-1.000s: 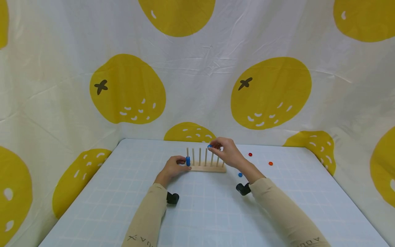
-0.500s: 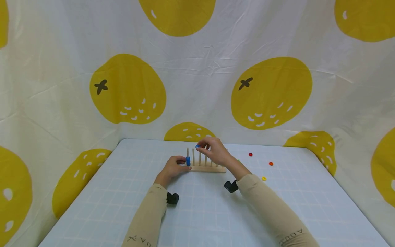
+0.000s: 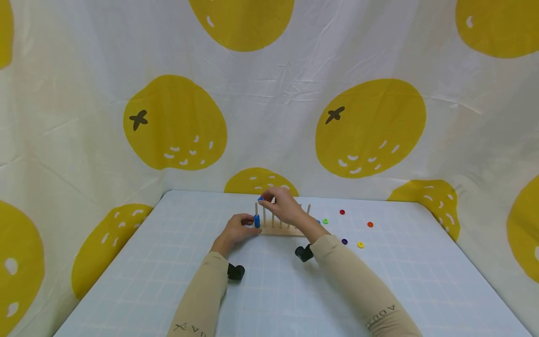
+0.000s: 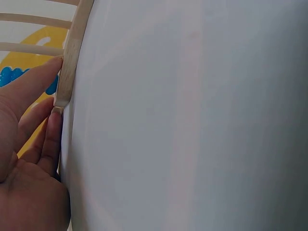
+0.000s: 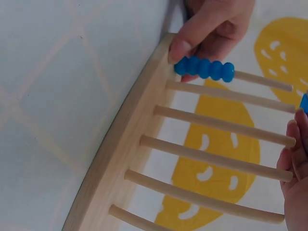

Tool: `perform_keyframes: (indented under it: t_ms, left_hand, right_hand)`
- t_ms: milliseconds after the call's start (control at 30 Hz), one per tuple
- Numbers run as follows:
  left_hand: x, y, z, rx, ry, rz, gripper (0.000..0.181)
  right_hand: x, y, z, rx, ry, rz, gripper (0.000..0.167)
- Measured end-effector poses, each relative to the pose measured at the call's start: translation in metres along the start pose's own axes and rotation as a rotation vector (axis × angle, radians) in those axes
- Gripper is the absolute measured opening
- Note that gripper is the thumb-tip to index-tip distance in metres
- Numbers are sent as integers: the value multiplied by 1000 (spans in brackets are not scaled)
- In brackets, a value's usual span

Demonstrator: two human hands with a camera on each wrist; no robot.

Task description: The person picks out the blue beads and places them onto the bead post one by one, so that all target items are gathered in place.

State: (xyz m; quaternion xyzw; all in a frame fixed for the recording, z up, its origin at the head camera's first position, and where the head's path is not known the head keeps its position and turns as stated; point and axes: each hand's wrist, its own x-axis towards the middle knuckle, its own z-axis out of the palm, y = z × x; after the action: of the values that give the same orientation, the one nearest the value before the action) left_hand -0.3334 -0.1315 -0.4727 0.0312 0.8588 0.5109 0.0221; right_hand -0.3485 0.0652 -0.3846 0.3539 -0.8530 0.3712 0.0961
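Observation:
A wooden peg rack (image 3: 280,231) with a row of upright pegs stands on the table. Its leftmost peg carries a stack of blue rings (image 5: 204,68), several high, with bare peg above them. At the rack's left end, my left hand (image 3: 236,229) grips the base with thumb and fingers, close to the stack. My right hand (image 3: 285,207) pinches another blue ring (image 3: 261,200) between thumb and fingertips. That ring is at peg-top height, near the two leftmost pegs, and apart from the stack. My right hand and forearm partly hide the rack's right part in the head view.
Right of the rack lie loose rings: green (image 3: 325,221), red (image 3: 342,212), orange (image 3: 370,224), purple (image 3: 344,241) and yellow (image 3: 360,245). A blue one (image 3: 318,222) shows partly beside my right wrist. A fruit-patterned curtain (image 3: 269,117) hangs behind the table.
My right hand has moved left along the peg tops with the blue ring, from the rack's right half to near its left end. My left hand has stayed on the base.

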Motion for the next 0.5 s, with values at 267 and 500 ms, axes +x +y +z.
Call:
perform_keyframes:
  t_ms: [267,500]
  left_hand:
    - [1,-2,0,-9,4,13,43]
    - [2,-3,1,-9,1,10,42]
  right_hand:
    - [5,1,8,-1,3,12,14]
    - [6,0,13,-7,-14,9,12]
